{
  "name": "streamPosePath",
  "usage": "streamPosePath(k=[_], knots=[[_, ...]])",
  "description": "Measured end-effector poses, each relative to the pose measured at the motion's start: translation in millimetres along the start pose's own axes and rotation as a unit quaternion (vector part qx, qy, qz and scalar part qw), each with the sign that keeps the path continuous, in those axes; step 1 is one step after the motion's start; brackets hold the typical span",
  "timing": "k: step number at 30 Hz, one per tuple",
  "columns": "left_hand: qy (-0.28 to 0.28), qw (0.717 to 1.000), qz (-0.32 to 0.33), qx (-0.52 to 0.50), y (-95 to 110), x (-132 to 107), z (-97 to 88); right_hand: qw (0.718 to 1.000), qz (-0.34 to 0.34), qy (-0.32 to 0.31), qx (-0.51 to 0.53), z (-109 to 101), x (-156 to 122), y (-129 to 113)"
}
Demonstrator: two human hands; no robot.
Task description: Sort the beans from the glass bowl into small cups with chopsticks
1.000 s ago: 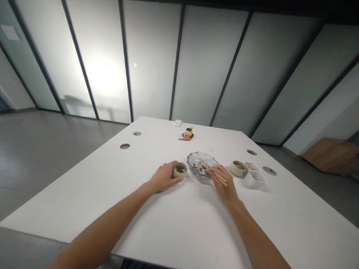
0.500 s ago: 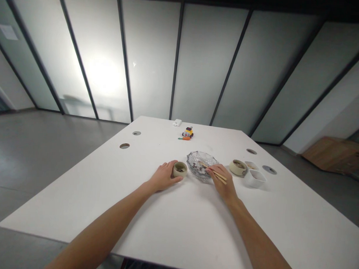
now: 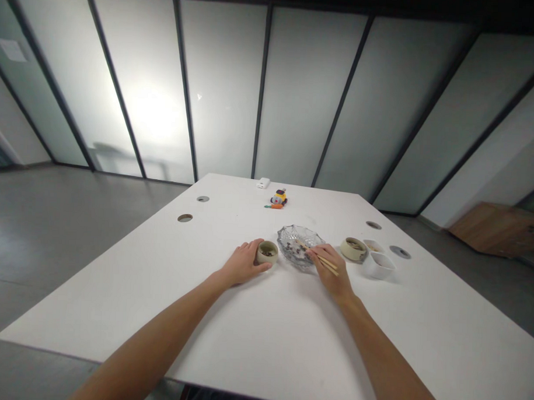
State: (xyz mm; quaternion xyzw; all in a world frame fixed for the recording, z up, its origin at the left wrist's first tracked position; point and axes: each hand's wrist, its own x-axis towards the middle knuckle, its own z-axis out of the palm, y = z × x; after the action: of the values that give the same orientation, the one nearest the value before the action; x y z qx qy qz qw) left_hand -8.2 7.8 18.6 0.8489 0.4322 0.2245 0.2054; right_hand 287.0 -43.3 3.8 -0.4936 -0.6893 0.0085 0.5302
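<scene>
My left hand is curled around a small beige cup with dark bits inside, resting on the white table. My right hand grips a pair of wooden chopsticks whose tips reach into a clear glass bowl holding small dark and light pieces. The bowl sits between the two hands, just right of the cup.
Right of the glass bowl stand a beige round cup and two white square dishes. A small colourful toy and a white box lie at the far edge. Round cable holes mark the tabletop. Frosted glass panels stand behind.
Both hands stay where they were; the chopstick tips shift only slightly inside the glass bowl.
</scene>
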Motion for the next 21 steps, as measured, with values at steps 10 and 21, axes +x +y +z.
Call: streamPosePath(k=[10,21], knots=[[0.008,1.000,0.005,-0.007,-2.0,0.8,1.7,0.991,0.037,0.125,-0.020,-10.7,8.1,-11.5],[0.013,1.000,0.007,-0.008,-3.0,-0.8,0.6,0.994,0.052,0.085,0.054,-3.0,0.6,-34.0]])
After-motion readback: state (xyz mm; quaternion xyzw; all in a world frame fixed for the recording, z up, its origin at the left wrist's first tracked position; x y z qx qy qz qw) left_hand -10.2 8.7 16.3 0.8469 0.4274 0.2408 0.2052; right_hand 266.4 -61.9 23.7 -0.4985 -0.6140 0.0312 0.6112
